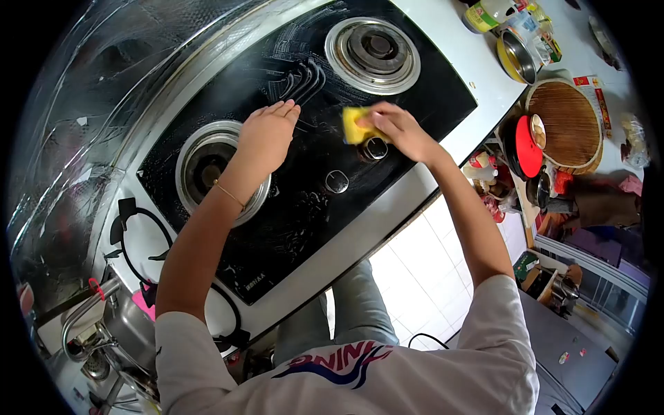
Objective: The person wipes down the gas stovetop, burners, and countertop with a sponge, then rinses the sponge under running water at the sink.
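Note:
A yellow sponge (355,126) is pinched in my right hand (401,131), just above a round control knob (374,148) on the black glass stove top (304,228). My left hand (268,135) is over the glass beside the left burner (207,168), its fingers stretched out and close together, with nothing seen in it. A second knob (337,181) stands between the hands, nearer to my body. The other burner (373,54) is at the far right. Whitish foam streaks and droplets mark the glass.
Black pan supports (124,235) lie on the white counter at left, near a metal sink (131,325) and faucet (69,325). At right are a yellow-rimmed bowl (517,57), a bottle (484,15), a red lid (528,146) and a round woven tray (564,117).

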Demonstrator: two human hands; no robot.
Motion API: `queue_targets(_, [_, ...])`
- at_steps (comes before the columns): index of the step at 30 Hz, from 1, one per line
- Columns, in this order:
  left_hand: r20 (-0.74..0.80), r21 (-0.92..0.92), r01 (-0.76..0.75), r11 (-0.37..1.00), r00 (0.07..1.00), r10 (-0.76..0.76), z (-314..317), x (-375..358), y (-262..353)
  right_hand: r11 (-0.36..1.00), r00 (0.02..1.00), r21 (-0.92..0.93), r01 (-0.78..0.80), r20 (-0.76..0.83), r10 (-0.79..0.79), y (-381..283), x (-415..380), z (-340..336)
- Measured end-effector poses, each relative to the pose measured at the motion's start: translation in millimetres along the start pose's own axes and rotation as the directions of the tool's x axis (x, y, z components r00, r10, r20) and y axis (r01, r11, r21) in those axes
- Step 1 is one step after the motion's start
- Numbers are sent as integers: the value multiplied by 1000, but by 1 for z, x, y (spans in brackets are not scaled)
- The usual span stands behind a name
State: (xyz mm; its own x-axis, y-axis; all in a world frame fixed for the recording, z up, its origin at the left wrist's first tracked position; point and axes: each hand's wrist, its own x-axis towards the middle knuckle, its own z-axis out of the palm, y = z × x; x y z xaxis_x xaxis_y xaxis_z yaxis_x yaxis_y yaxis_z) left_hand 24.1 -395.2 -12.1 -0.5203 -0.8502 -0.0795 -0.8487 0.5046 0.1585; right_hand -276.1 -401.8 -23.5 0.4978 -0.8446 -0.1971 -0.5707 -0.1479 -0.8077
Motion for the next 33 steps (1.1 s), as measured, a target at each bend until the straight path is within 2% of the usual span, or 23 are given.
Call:
queue_targets(1, [11, -35, 14, 999, 1000, -13, 0, -2, 0, 999, 999, 9, -54, -3, 54, -19, 16, 2])
queue_targets(2, [-84, -112, -17, 994, 996, 7, 2, -4, -1, 982, 992, -157, 107, -55, -117, -23, 34, 14])
queue_targets(3, [-83, -113, -10, 994, 997, 1, 1, -6, -1, 913, 954, -321, 253, -76, -291, -28, 48, 26])
queue_targets(5, [-73, -162, 40, 986, 996, -52, -6, -4, 0, 844, 924, -427, 324, -47, -379, -46, 56, 46])
queue_targets(7, [-58, -189, 62, 980, 996, -74, -9, -11, 1, 841, 964, -488, 235, 6, -266, -65, 30, 51])
queue_targets(9, [-163, -225, -25, 974, 987, -13, -8, -21, 0, 777, 976, -603, 182, 15, -217, -66, -11, 62])
queue_targets(10, [-150, -230, -32, 973, 989, -3, -10, -25, -1, 774, 976, -606, 183, 20, -215, -72, -29, 72])
queue_targets(12, [-187, -242, -52, 969, 982, 6, -13, -34, -1, 703, 987, -707, 77, -44, -152, -83, -51, 85])
queue_targets(13, [-220, -250, -74, 965, 975, 18, -15, -37, -2, 701, 987, -709, 77, -46, -155, -82, -48, 85])
queue_targets(15, [-209, -265, -60, 962, 978, 4, -23, -41, -1, 919, 997, -392, -36, -76, 6, -77, -38, 82])
queue_targets(16, [-190, -283, -54, 958, 982, 0, -24, -44, 0, 958, 997, -287, -21, -72, 1, -75, -24, 83])
queue_targets(17, [-186, -288, -52, 956, 983, -2, -21, -44, -1, 961, 996, -277, 4, -82, -27, -74, -5, 82])
queue_targets(18, [-193, -277, -58, 959, 981, 4, -18, -43, -4, 955, 984, -282, 93, -122, -132, -60, 23, 84])
queue_targets(20, [-216, -250, -62, 966, 976, 6, -15, -39, -6, 886, 936, -431, 174, -206, -284, -44, 93, 78])
queue_targets(22, [-255, -273, -45, 961, 967, -28, -13, -39, -9, 854, 943, -516, 62, -249, -219, -43, 145, 63])
queue_targets(23, [-258, -263, -46, 964, 966, -24, -17, -40, -11, 863, 928, -501, 62, -289, -234, -37, 156, 60])
queue_targets(25, [-249, -248, -25, 969, 968, -39, -21, -44, -11, 854, 936, -520, 7, -297, -189, -41, 135, 66])
queue_targets(27, [-247, -259, -34, 965, 969, -32, -23, -44, -10, 890, 940, -452, 67, -269, -208, -51, 75, 84])
queue_targets(29, [-252, -308, -62, 949, 968, -19, -18, -49, -1, 940, 968, -331, 83, -196, -154, -59, 25, 93])
queue_targets(30, [-254, -315, -81, 945, 967, -2, -18, -51, 5, 938, 968, -336, 84, -198, -157, -63, 13, 93])
queue_targets(32, [-222, -346, -107, 932, 975, 29, -17, -54, 18, 963, 982, -268, -8, -185, -43, -68, 1, 92])
queue_targets(33, [-203, -367, -112, 923, 978, 38, -17, -55, 23, 963, 981, -268, -2, -189, -51, -66, 11, 91])
